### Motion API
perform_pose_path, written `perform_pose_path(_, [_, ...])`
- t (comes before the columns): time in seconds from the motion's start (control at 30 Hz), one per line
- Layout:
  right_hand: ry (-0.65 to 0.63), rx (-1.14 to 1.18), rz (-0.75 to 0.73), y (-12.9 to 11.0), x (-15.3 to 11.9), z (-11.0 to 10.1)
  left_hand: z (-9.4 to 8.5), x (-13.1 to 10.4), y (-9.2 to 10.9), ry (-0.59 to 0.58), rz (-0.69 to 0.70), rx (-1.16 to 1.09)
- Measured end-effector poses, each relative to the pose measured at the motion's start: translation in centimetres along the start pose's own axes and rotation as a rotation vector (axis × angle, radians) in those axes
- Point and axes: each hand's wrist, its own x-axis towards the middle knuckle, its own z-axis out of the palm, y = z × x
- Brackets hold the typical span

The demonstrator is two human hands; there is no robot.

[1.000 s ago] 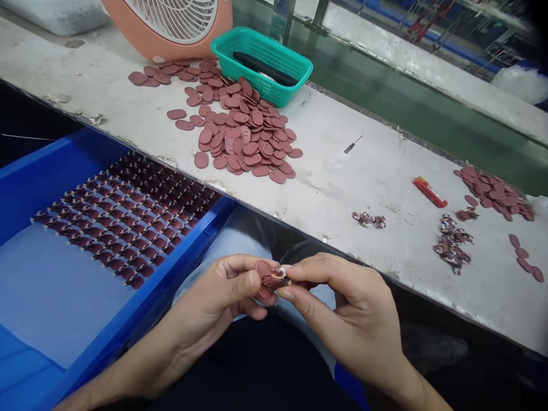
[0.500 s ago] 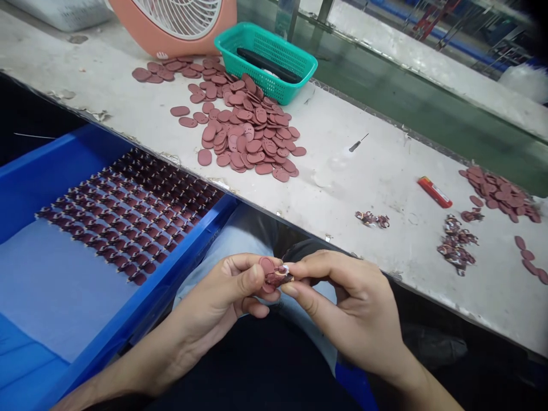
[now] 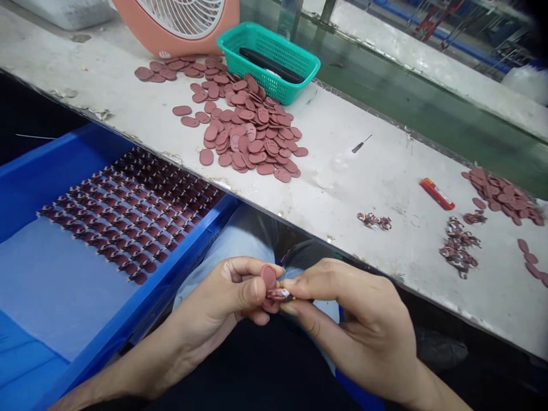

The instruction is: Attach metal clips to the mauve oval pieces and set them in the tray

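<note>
Over my lap, my left hand pinches a small reddish-brown figurine with an oval disc standing up at its left end. The thumb and index finger of my right hand grip the figurine's right end. Fingertips hide parts of it. On the table, a big heap of reddish oval discs lies ahead of my hands. Small painted figurine parts are clustered at the right, and a few more pieces lie left of them.
A blue bin at the left holds rows of finished-looking pieces. On the table are a green basket, an orange fan, a thin pointed tool, a red lighter and another disc pile.
The figurine has been tilted between my fingers, and its disc now stands more upright. My right hand has moved slightly down and to the right.
</note>
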Motion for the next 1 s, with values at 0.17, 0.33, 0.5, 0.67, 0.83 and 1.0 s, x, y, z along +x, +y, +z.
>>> perform_pose_path(0.17, [-0.024,0.053,-0.040,-0.6,-0.4,0.0,0.6,-0.6,0.3,-0.035,0.026,0.017])
perform_pose_path(0.33, [0.023,0.051,-0.040,-1.2,-1.3,0.2,1.0,-1.0,0.2,-0.068,-0.001,0.037])
perform_pose_path(0.5, [0.059,0.058,-0.093,-1.6,-2.2,0.3,1.1,-1.5,-0.5,-0.103,0.013,0.067])
perform_pose_path(0.67, [0.110,0.064,-0.089,-1.2,-2.9,0.6,0.9,-1.8,-1.4,-0.053,0.048,0.079])
perform_pose_path(0.83, [0.157,0.039,-0.087,-0.7,-2.7,0.8,0.7,-1.0,-1.3,-0.071,0.026,0.094])
perform_pose_path(1.0, [0.177,0.028,-0.046,-0.1,-2.2,0.8,0.2,0.4,-1.3,-0.081,-0.010,0.082])
